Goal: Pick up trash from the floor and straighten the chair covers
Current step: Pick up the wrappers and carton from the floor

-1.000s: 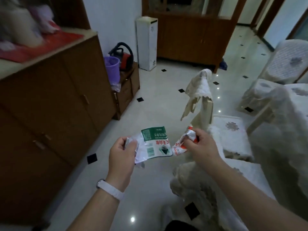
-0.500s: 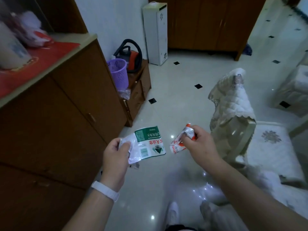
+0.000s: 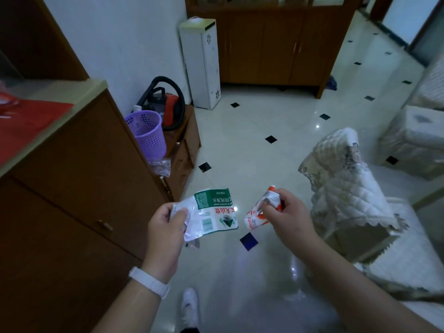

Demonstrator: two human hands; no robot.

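My left hand (image 3: 165, 233) grips a flat green and white plastic wrapper (image 3: 212, 212) by its left end, holding it above the floor. My right hand (image 3: 287, 218) pinches a small crumpled red and white wrapper (image 3: 255, 218), a short gap to the right of the first one. A chair with a white quilted cover (image 3: 346, 188) stands just right of my right hand; the cover hangs rumpled over the chair back. More covered chairs (image 3: 418, 140) sit further right.
A tall brown cabinet (image 3: 79, 188) lines the left side. A purple mesh basket (image 3: 147, 133) and a red vacuum cleaner (image 3: 168, 109) rest on a low wooden stand beyond it. A white box unit (image 3: 203, 63) stands by the far wall. Shiny tiled floor (image 3: 252, 131) stretches ahead.
The view has shifted forward and left toward the purple basket, and the covered chair has slid to the right. Both hands keep the same hold on their wrappers.
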